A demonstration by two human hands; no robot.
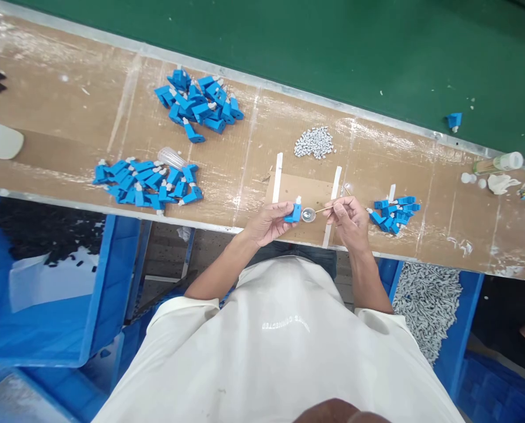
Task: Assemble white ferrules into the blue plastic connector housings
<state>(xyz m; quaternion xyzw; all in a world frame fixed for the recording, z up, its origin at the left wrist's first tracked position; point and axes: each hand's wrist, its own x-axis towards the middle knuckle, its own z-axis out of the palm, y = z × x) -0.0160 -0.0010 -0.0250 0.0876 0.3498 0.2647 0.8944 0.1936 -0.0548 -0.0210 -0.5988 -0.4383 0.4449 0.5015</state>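
Note:
My left hand [268, 223] pinches a blue plastic part [294, 212] with a small white piece on its top end, just above the bench's near edge. Between thumb and fingers, my right hand [349, 220] grips a thin wooden stick [324, 209]. The stick's tip reaches over a small clear round dish [308, 214], which lies between the two hands, right beside the blue part. A pile of small grey pieces [314, 143] lies beyond my hands. Close to my right hand is a small heap of blue parts [394, 214].
Two more heaps of blue parts [200, 103] [143, 183] lie to the left, a clear plastic cup [171, 157] beside one. White strips [278, 177] mark the cardboard top. A bottle [498, 163] lies at right. Blue bins [112, 288] with black pieces and grey pieces [425, 305] stand below.

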